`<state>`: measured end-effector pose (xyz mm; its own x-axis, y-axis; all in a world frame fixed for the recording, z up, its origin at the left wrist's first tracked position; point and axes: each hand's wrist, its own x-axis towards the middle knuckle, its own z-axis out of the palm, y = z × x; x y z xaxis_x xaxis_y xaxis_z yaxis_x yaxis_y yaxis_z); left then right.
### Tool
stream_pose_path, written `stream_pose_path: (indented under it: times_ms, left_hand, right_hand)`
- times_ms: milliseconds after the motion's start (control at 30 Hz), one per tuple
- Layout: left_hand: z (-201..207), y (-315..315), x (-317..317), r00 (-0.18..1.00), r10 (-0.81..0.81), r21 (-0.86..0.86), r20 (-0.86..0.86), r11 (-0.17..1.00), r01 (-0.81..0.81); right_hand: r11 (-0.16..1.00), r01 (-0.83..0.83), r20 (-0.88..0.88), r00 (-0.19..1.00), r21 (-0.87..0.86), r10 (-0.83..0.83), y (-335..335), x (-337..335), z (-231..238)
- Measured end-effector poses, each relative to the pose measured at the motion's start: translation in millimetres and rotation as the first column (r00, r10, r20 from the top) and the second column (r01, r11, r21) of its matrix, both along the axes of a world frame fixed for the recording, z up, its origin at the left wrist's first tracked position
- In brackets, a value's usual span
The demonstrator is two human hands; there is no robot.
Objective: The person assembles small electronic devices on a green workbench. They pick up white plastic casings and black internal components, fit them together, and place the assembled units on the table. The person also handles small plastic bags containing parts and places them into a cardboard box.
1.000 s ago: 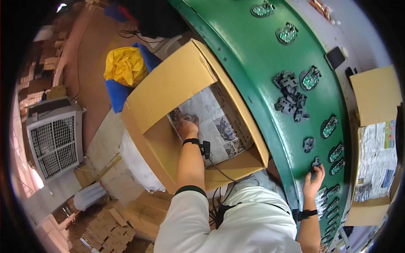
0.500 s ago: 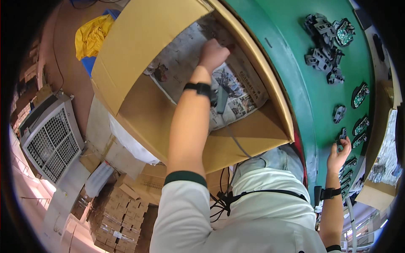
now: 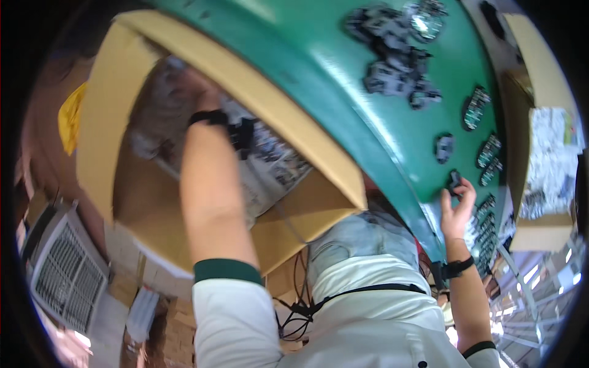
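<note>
Green table (image 3: 294, 55) bears heaped grey parts (image 3: 392, 58); carton (image 3: 107, 110) stands alongside.

Newspaper (image 3: 296, 168) in carton (image 3: 276, 122), parts (image 3: 388, 76) on table (image 3: 307, 55)

Motion blur, glare on green tabletop (image 3: 300, 52)

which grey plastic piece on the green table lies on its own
The small oblong grey plastic piece between the right hand and the jumbled grey plastic heap; heaped pieces bunch together, and the hand holds another dark plastic piece.
</note>
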<state>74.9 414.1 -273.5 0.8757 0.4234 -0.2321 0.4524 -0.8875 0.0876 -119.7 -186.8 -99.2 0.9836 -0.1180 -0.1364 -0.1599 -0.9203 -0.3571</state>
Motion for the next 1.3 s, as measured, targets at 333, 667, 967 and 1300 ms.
stream_pose_path:
  times_ms: [333,667,967,1300]
  left_hand:
    - [-23.3,4.3,0.7,0.989,-0.076,0.035,-0.128,0.996,0.082]
    - [-36.2,10.6,-14.9,0.975,-0.119,0.044,-0.189,0.991,0.13]
    - [-41.6,-5.7,-93.1,0.91,-0.408,-0.081,0.072,0.907,0.413]
    - [142.0,-134.3,-159.2,0.649,0.498,-0.572,0.575,0.812,-0.116]
  right_hand:
    - [0.996,0.091,0.003,0.996,-0.025,-0.091,-1.8,-1.3,-2.3]
    - [0.995,0.093,-0.005,0.996,0.025,-0.093,-5.3,1.5,1.4]
    - [0.998,0.042,0.076,0.996,0.054,-0.046,-9.6,4.1,0.4]
    - [0.982,-0.025,0.136,0.991,0.187,0.0,-17.6,-11.4,13.3]
